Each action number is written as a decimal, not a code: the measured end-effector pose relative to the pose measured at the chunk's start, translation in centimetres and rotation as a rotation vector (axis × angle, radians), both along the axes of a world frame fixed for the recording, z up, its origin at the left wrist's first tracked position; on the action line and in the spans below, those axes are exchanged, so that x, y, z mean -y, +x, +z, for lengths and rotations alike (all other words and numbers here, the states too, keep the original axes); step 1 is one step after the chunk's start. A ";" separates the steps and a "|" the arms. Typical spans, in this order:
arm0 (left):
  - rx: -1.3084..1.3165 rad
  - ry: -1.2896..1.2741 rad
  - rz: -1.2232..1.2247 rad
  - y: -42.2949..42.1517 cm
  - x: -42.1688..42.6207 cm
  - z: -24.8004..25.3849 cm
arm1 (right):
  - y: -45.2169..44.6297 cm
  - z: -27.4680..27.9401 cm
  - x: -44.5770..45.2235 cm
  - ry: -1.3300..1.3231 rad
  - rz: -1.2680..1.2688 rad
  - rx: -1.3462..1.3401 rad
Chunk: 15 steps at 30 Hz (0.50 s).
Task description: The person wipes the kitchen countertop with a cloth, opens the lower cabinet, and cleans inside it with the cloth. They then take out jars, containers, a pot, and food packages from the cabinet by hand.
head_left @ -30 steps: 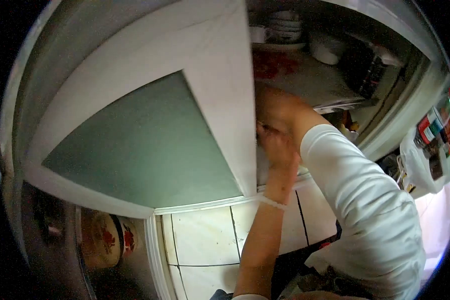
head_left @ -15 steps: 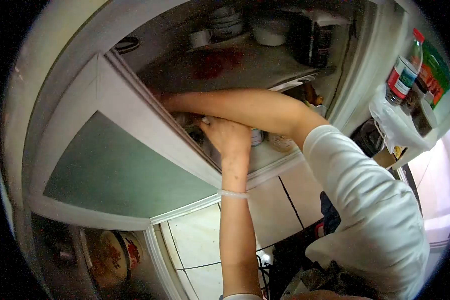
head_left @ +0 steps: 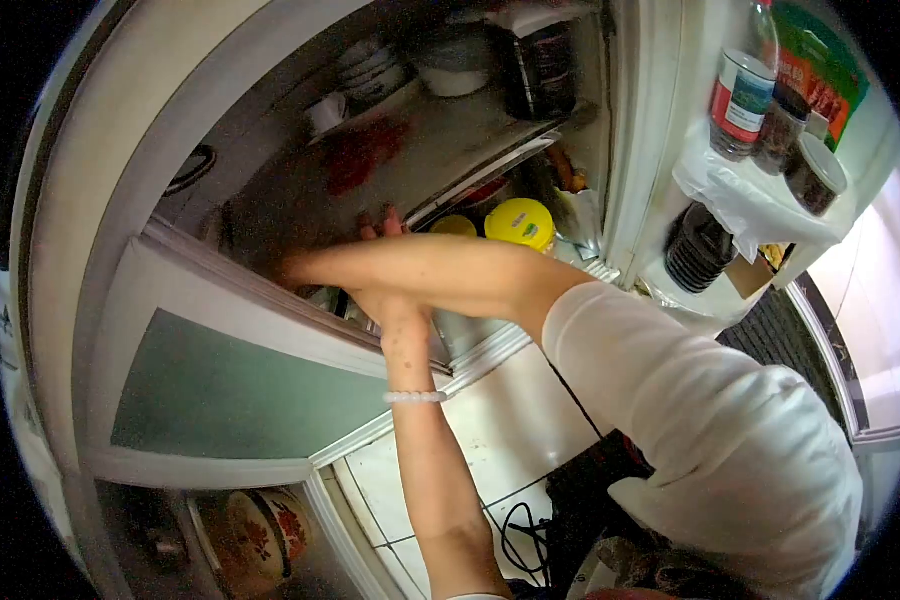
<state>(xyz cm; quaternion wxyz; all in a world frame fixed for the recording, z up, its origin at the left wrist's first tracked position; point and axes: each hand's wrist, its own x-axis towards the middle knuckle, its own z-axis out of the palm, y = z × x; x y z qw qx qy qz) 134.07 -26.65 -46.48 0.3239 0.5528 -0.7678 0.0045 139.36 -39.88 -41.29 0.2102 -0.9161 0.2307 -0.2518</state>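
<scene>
Overlapping left hand [head_left: 378, 303], right forearm [head_left: 440, 272] near yellow lid [head_left: 519, 222]; right hand [head_left: 296, 268] blurred; spread and hold of fingers [head_left: 393, 220] unclear.

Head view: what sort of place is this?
Probably a home kitchen or pantry: a cupboard holding stacked bowls and a white mug, with a labelled bottle standing beside it.

Left hand [head_left: 378, 305]: partly hidden, fingers [head_left: 393, 220] showing beyond right forearm [head_left: 435, 275].
Right hand [head_left: 294, 268]: farther left, blurred, grip unclear.
Right elbow [head_left: 540, 275]: bent.
</scene>
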 end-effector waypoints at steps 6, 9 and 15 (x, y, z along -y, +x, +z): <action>0.542 -0.136 0.285 -1.2 -0.8 1.8 | -5.0 2.9 -0.3 -0.255 0.117 0.146; 0.471 -0.135 0.262 -2.1 -2.2 3.0 | -9.0 1.8 0.7 -0.586 0.082 0.199; 0.559 -0.041 0.305 -0.7 0.0 0.6 | -6.7 0.4 -0.1 -0.027 -0.139 0.006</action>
